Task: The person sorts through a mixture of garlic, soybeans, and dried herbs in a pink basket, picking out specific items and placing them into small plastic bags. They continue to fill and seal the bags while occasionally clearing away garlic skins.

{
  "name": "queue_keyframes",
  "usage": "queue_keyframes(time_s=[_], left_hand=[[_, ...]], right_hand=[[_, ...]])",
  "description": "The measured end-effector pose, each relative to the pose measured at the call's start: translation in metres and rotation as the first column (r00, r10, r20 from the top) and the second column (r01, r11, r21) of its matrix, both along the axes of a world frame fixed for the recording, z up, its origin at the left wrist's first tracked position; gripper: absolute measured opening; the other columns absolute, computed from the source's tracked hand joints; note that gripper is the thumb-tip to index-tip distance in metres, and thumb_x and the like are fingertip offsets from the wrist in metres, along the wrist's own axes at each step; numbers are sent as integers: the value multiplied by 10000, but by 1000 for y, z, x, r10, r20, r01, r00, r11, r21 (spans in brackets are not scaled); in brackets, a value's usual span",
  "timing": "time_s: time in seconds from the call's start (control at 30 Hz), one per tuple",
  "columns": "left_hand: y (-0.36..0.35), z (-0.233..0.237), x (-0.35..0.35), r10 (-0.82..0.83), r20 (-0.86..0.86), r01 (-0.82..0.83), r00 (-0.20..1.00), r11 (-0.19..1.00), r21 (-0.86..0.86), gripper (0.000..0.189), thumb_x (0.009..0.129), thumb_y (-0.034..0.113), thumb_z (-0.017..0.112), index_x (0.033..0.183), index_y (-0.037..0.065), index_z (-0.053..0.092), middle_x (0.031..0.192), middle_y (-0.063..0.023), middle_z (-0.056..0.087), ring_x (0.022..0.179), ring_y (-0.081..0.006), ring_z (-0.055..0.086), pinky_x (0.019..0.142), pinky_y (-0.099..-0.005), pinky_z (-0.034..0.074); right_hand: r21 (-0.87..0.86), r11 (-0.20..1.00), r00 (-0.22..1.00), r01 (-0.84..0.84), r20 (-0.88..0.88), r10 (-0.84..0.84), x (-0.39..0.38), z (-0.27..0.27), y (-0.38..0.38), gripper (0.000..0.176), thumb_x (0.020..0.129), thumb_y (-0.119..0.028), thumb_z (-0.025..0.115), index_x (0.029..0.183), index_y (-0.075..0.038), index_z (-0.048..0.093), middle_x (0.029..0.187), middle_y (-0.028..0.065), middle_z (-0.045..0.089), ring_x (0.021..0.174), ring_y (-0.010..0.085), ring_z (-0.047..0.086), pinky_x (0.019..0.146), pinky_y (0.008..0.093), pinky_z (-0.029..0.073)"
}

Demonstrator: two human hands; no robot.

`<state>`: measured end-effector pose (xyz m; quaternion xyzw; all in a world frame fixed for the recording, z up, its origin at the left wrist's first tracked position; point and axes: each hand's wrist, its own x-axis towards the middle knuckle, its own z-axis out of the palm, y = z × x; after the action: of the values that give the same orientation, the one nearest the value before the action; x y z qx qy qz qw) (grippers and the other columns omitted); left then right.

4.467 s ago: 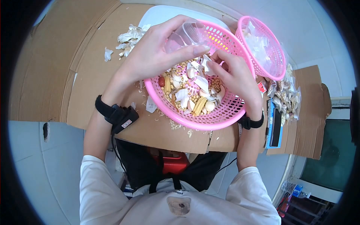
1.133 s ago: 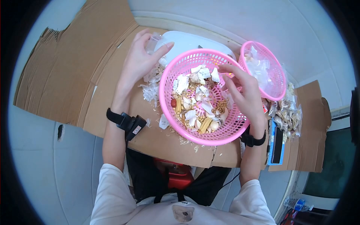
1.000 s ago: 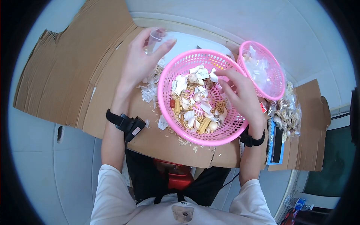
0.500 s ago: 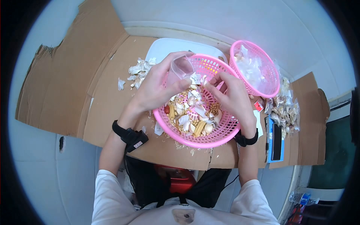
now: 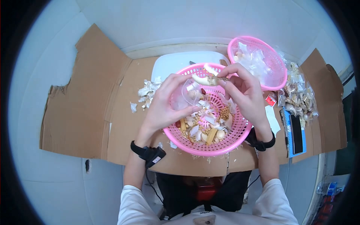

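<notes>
A pink perforated basket [image 5: 210, 150] holds beans, pale pieces, yellow sticks and papery scraps. Above its left side, my left hand [image 5: 167, 103] is wrapped round a clear plastic cup [image 5: 192, 93], whose contents are partly visible. My right hand [image 5: 245, 93] pinches a pale, curved piece with a brownish end [image 5: 204, 80] above the basket's back part. The tip of that piece lies close to my left fingertips; whether they touch it I cannot tell.
A second pink basket [image 5: 284, 77] with clear bags stands at the back right. Nearby are filled bags [image 5: 300, 99], a phone [image 5: 296, 134] on a blue notebook and a red packet [image 5: 270, 100]. White peelings [image 5: 149, 90] lie left; behind is a white tray [image 5: 159, 63].
My right hand now holds a larger pale piece across the top of the cup, instead of a small scrap. The camera view has shifted, moving the scene right and slightly down.
</notes>
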<state>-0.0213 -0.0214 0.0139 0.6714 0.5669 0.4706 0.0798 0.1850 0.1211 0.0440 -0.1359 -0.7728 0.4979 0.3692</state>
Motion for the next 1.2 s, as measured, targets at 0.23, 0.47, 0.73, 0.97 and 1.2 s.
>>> queue_keyframes(time_s=[0.23, 0.47, 0.73, 0.97, 1.2], left_hand=[[-2, -2, 5, 12, 34, -13, 999, 1000, 4, 744, 739, 218, 905, 1375, 1, 584, 1217, -130, 626, 1181, -255, 621, 1036, -391, 487], [0, -4, 6, 6, 45, -7, 999, 1000, 20, 689, 771, 261, 889, 1346, 8, 606, 1195, -143, 654, 1136, -292, 660, 994, -415, 521], [-3, -7, 4, 6, -57, -3, 998, 999, 50, 757, 768, 242, 908, 1410, 7, 582, 1231, -112, 646, 1188, -237, 624, 1041, -383, 486], [-5, -5, 3, -22, -50, 24, 999, 999, 24, 745, 760, 258, 907, 1406, 50, 601, 1222, -110, 642, 1174, -242, 625, 1036, -385, 485], [-4, -6, 3, -14, -54, 15, 998, 999, 30, 721, 755, 295, 902, 1381, 63, 629, 1184, -128, 636, 1150, -279, 630, 1011, -404, 493]], right_hand=[[-51, 997, 995, 55, -76, -59, -7, -14, -7, 131, 1058, -70, 555, 1164, 8, 558, 897, 43, 628, 605, 71, 580, 526, 246, 444], [17, 994, 977, 109, -187, -104, -8, -16, -8, 154, 1069, -83, 547, 1189, 10, 568, 831, 38, 609, 629, 69, 569, 564, 245, 455], [330, 943, 993, 42, -117, -3, -5, -20, -18, 143, 1003, -31, 603, 1120, 37, 649, 873, 70, 690, 700, 103, 626, 613, 266, 489], [355, 933, 994, 53, -106, -16, -5, -21, -13, 155, 987, -46, 646, 1120, 31, 665, 862, 73, 699, 691, 96, 630, 605, 252, 488], [343, 935, 985, -88, -112, 134, -7, -20, -19, 249, 903, -55, 738, 1124, 34, 669, 1038, 108, 733, 946, 164, 744, 771, 279, 602]])
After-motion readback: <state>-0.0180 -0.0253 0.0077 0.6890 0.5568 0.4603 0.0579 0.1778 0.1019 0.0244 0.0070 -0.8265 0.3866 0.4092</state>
